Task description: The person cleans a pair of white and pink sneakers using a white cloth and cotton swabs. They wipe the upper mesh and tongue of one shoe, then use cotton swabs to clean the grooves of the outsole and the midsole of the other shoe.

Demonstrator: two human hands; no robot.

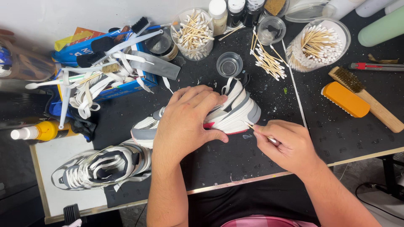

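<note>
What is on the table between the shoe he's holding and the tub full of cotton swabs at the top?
In the head view, a small clear empty cup stands between the shoe and the tub of cotton swabs, on the black mat.

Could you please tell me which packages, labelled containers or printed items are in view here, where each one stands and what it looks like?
Flat blue cardboard box with white print: far left of the mat, under brushes and white laces.
Orange and yellow printed packet: behind that box, partly hidden.
Yellow plastic bottle with white cap: lying at the left edge.
Cream, white-capped bottle and two dark bottles: upright along the far edge.
No signs or screens.
</note>
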